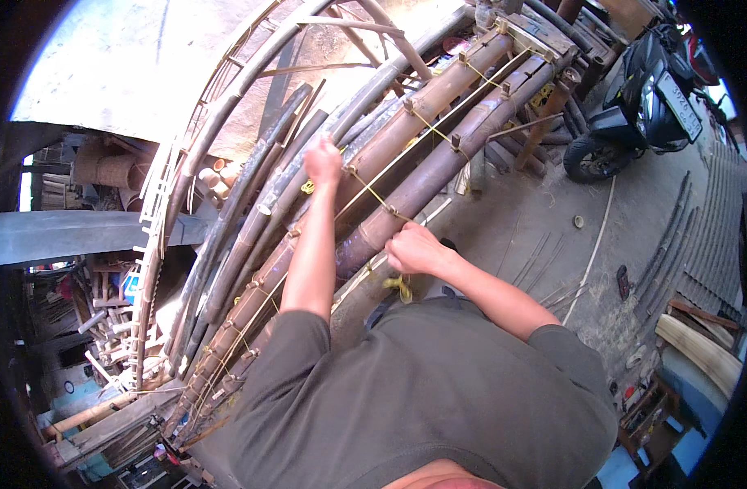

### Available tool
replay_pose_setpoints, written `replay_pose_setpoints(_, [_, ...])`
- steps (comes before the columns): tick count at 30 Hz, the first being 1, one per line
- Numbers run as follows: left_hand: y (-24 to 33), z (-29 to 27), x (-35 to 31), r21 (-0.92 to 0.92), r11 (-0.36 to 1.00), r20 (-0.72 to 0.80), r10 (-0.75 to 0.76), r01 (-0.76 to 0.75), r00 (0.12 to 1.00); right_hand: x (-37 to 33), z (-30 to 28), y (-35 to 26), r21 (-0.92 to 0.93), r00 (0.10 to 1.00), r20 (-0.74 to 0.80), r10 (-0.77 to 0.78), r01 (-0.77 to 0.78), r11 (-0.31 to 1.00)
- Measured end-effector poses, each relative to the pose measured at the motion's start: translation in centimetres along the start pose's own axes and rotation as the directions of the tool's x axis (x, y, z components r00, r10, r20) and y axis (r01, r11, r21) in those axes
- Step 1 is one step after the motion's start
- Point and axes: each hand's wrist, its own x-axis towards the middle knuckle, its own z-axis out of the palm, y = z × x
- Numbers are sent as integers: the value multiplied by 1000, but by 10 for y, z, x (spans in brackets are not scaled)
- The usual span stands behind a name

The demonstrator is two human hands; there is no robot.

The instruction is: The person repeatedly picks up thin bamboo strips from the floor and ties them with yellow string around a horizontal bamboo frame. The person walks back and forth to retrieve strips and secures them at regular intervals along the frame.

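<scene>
A taut yellow string [372, 192] runs slantwise across two thick bamboo poles, the far one [426, 102] and the near one [438, 175]. My left hand [323, 163] is closed on its far end, beyond the poles, with a small yellow tangle [308, 187] just below the fist. Closed on the near end is my right hand [412, 248], beside the near pole. Under it hangs a loose yellow bunch of string [399, 287]. Small wooden pegs [456, 142] stand up along both poles, and more yellow string loops round some of them. My fingertips are mostly hidden.
Dark bamboo poles [251, 183] lie beyond the work, beside a curved bamboo frame [206, 138]. A motorcycle [634, 114] stands at the far right. Thin sticks [544, 257] and a phone-like dark object [623, 281] lie on the floor. Corrugated sheeting [720, 220] is at the right edge.
</scene>
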Motion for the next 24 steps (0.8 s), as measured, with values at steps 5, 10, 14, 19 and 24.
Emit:
replay_pose_setpoints(5, [4,-31,-7,87,996,411,-66,33,909,1,5,-73,62,997,-3,79,-79,995])
replay_pose_setpoints(10, [-35,-160,-66,174,985,365,-48,-17,930,5,83,-118,832,810,553,195,-549,-80])
replay_pose_setpoints(14, [-102,-183,-152,-105,986,669,-26,130,743,64,78,-154,763,642,117,758,431,-482])
replay_pose_setpoints(19, [-103,-154,-174,-192,975,244,156,-110,957,190,46,-175,834,929,-257,266,74,547])
replay_pose_setpoints(24, [-68,-179,-158,-12,995,508,-75,94,858,217,22,-96,-142,901,53,430,-420,896])
